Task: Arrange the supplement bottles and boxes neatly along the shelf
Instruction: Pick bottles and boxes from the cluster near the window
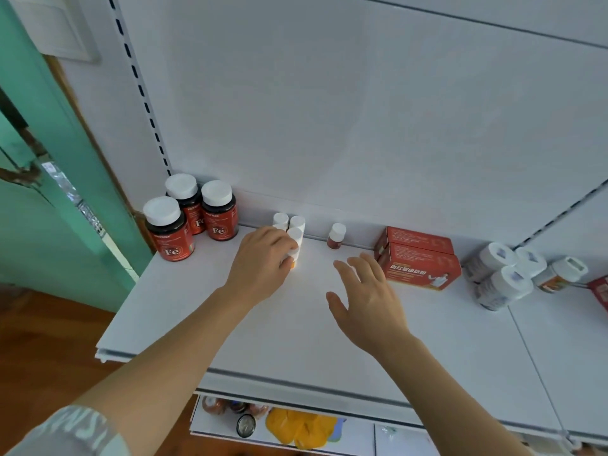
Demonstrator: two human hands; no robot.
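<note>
Left hand (263, 255) curled around a small white-capped bottle (295, 238) in the cluster near the shelf (197, 307) back wall. Right hand (368, 297) spread, fingers apart, hovering near the red boxes (418, 258), gripping nothing.

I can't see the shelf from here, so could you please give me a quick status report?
Left hand grips a small white-capped bottle in the cluster. Right hand open, hovering over the shelf. Lone small bottle and red boxes ahead; nothing blocking.
</note>
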